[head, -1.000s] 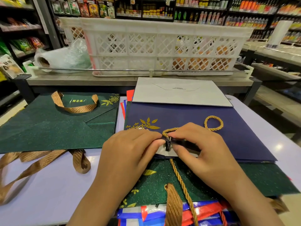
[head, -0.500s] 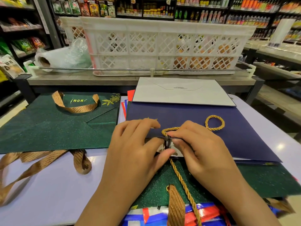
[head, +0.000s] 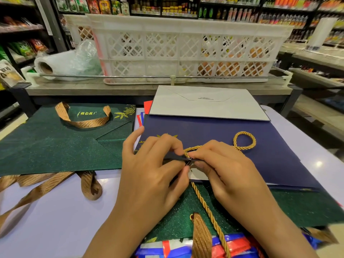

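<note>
Mid-frame, both hands met on the near edge of the navy bag [head: 279, 151]: the left hand [head: 149, 175] pinched that edge between thumb and curled forefinger, and the right hand [head: 229, 175] pinched the gold cord [head: 206, 207] at the same spot. The cord ran up from the lower middle of the frame, crossed the bag's left-to-right edge nearly square, then looped toward the upper right. Any pull would likely follow that line, with the right hand nearer.

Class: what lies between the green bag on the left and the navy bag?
In the head view, red and blue sheet edges poke from under the navy bag, beside the left green bag.
</note>
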`<state>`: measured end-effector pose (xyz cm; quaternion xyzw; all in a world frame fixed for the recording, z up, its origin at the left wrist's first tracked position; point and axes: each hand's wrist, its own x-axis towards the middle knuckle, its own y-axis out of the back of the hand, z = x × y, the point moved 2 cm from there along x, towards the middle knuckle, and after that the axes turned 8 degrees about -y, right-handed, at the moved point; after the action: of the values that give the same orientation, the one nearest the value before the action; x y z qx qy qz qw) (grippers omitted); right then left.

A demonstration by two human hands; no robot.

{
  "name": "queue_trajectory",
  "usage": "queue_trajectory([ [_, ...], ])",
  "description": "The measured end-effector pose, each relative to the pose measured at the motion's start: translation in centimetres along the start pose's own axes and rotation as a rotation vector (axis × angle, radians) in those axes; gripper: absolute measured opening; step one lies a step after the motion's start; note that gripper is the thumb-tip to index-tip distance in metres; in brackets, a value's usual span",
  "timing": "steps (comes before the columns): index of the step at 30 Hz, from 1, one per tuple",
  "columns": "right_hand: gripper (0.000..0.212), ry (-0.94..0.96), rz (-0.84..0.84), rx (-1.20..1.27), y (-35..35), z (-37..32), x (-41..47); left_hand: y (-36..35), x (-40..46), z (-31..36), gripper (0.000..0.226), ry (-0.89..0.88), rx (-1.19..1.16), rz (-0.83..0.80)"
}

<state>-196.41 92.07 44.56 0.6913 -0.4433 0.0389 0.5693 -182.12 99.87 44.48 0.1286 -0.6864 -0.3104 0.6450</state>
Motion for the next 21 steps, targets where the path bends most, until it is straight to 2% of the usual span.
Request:
queue_trajectory([
  [6, 0.017, -0.049, 0.016, 0.035, 0.4, 0.1, 0.1, -0.2, -0.6, -0.2, 0.017, 0.062, -0.110, -0.017],
  [9, 0.015, -0.059, -0.005, 0.059, 0.5, -0.1, 0.1, 0.0, -0.6, -0.1, 0.016, 0.122, -0.224, 0.028],
  [12, 0.014, -0.099, -0.010, 0.112, 0.7, -0.1, 0.1, 0.6, -0.9, -0.3, 0.013, 0.261, -0.394, 0.106],
  [14, 0.013, -0.132, -0.016, 0.164, 0.8, -0.1, 0.1, 0.6, -1.0, -0.8, 0.022, 0.315, -0.418, 0.106],
  [16, 0.012, -0.166, -0.044, 0.184, 0.9, -0.1, 0.1, 0.3, -1.1, -1.0, 0.023, 0.291, -0.389, 0.069],
  [21, 0.025, -0.359, -0.139, 0.497, 1.2, -0.1, 0.5, 0.0, -1.6, -1.0, 0.020, 0.278, -0.382, 0.047],
])
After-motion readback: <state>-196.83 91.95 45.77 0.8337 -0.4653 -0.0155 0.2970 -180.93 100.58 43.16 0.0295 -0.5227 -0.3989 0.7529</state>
